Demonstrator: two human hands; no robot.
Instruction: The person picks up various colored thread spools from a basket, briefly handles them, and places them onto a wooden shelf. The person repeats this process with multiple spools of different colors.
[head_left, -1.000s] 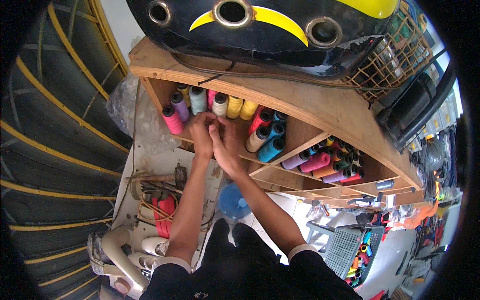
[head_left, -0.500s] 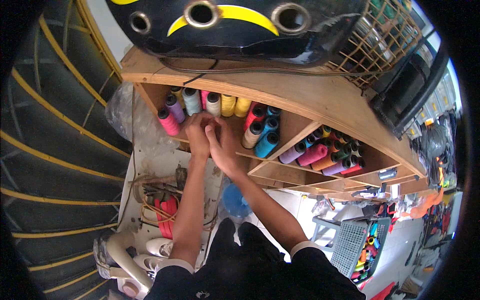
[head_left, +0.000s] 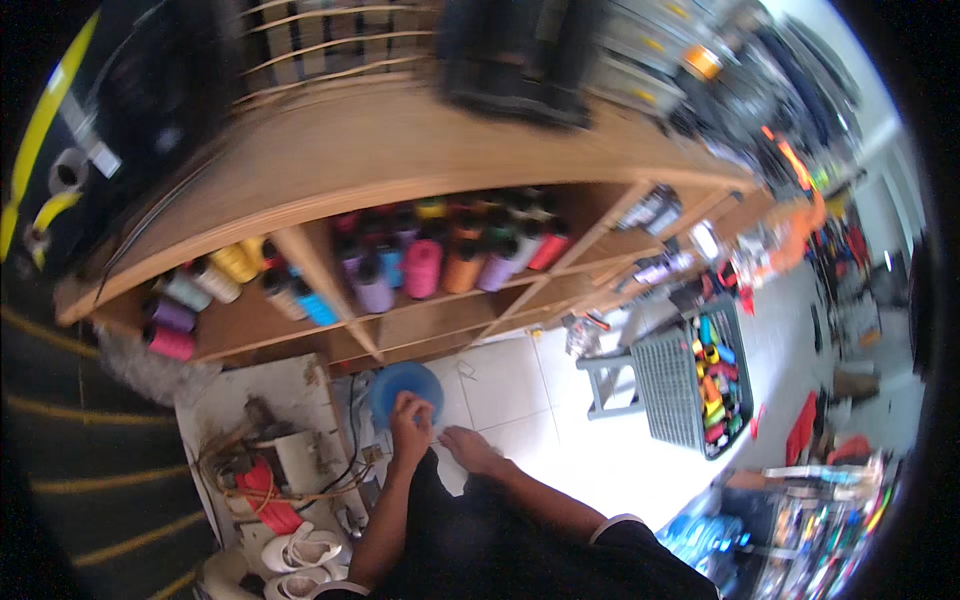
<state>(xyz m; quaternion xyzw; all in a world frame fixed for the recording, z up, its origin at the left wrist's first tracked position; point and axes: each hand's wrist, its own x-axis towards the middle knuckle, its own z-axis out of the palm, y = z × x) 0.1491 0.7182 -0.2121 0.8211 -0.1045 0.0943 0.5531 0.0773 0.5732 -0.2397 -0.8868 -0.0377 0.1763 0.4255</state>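
Observation:
My left hand (head_left: 410, 430) hangs in front of a round blue object (head_left: 405, 388) on the floor, its fingers loosely bent and apart, with nothing seen in them. Just to its right is my right hand (head_left: 472, 450), slightly blurred, fingers loosely extended and no object visible in it. The two hands are apart. Beyond them stands a wooden shelf (head_left: 420, 325) with thread cones in its compartments. Among these are a pink cone (head_left: 422, 270), an orange cone (head_left: 463, 268), a purple cone (head_left: 373, 288) and a yellow cone (head_left: 234, 263).
A dark green crate (head_left: 672, 400) of colourful thread spools stands at the right, beside a grey-green stool (head_left: 608, 385). White shoes (head_left: 302, 550) and a red bundle (head_left: 268, 495) lie at lower left. Above the shelf are a wicker basket (head_left: 335, 45) and black bag (head_left: 150, 110).
My hands have drawn back from the thread cones in the shelf and separated, now lower over the floor. The view has swung right, bringing the crate and stool nearer the middle.

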